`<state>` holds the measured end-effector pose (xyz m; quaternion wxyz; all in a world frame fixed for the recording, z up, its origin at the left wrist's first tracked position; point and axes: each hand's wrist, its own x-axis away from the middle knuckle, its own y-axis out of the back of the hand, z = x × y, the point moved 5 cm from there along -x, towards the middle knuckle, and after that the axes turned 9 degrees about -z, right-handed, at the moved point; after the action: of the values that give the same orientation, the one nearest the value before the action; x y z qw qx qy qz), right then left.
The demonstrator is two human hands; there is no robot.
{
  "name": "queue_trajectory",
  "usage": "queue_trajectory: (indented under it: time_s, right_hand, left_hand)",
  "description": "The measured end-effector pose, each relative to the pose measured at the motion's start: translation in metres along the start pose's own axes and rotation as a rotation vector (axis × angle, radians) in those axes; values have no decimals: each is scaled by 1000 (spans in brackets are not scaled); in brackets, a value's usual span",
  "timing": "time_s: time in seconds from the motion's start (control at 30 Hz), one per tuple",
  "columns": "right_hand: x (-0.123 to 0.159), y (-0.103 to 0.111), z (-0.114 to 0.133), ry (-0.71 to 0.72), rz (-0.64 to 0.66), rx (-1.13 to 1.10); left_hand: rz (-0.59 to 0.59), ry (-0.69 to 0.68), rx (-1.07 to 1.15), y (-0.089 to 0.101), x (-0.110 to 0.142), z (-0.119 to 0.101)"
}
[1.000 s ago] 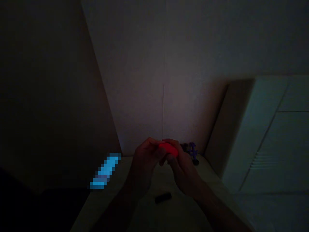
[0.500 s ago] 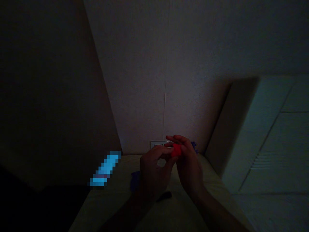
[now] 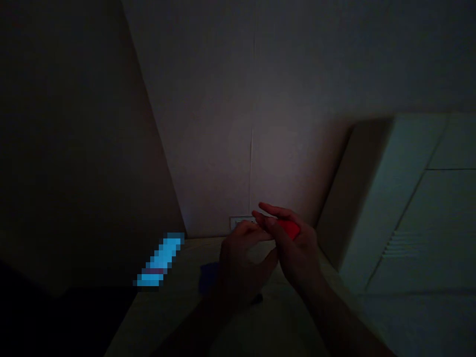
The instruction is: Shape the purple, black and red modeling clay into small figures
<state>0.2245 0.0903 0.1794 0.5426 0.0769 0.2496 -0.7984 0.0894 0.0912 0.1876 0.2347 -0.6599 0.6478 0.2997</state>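
In the dim light a small bright red lump (image 3: pixel 289 228) lies in my right hand (image 3: pixel 299 248), between the palm and the bent thumb. Two fingers of that hand stretch out to the left. My left hand (image 3: pixel 245 258) is curled against it, thumb and forefinger meeting at the right thumb and fingers. What the left fingertips pinch, if anything, is hidden behind the right hand. Below the left hand, partly covered by it, a dark blue piece (image 3: pixel 208 277) rests on the pale surface. A small black object (image 3: pixel 257 299) lies under the hands.
A pale tabletop or bed-like surface (image 3: pixel 178 307) meets the wall, where a socket plate (image 3: pixel 235 222) sits behind my hands. On the left is a bright blue, pixelated screen-like patch (image 3: pixel 159 260). A light cabinet or panel (image 3: pixel 401 208) leans at the right.
The red lump has moved right, from between both hands' fingertips into the right palm. My right thumb now bends over toward the left fingers. The view has shifted slightly.
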Motion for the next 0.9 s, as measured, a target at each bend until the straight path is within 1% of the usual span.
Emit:
queue_trajectory:
  time_s: [0.07,0.13,0.2,0.27,0.37,0.43,0.53,0.6,0.67,0.73,0.8,0.87,0.9]
  right_hand:
    - [-7,8,1,9,-48,20]
    - [-12,14,-1,13,-89,28]
    - [-14,14,-6,-17,-77,34]
    - [-15,11,-12,-84,-38,25]
    - [-19,11,-15,-174,-37,-1]
    - [-22,14,-10,-190,-56,-32]
    - [-23,14,2,-206,-37,-100]
    - [-22,13,8,-234,-25,-140]
    - [-21,12,11,-263,-47,-192]
    - [-21,14,11,-270,-95,-230]
    - [-22,15,8,-258,-128,-238]
    - [-20,15,4,-220,-119,-197]
    - [-18,14,2,-182,-99,-148]
  left_hand:
    - [-64,62,10,8,-5,4]
    - [-141,160,71,17,-10,9]
    - [-171,263,150,20,-13,14]
    - [-165,331,202,20,-14,19]
    - [-163,392,254,20,-16,27]
    - [-189,421,288,22,-17,34]
    - [-253,443,332,29,-21,43]
    - [-291,450,362,34,-23,46]
    - [-313,457,389,37,-26,47]
    - [-319,471,416,36,-27,44]
    - [-317,503,459,31,-27,41]
    - [-319,577,552,21,-23,38]
    - [-328,638,624,15,-19,38]
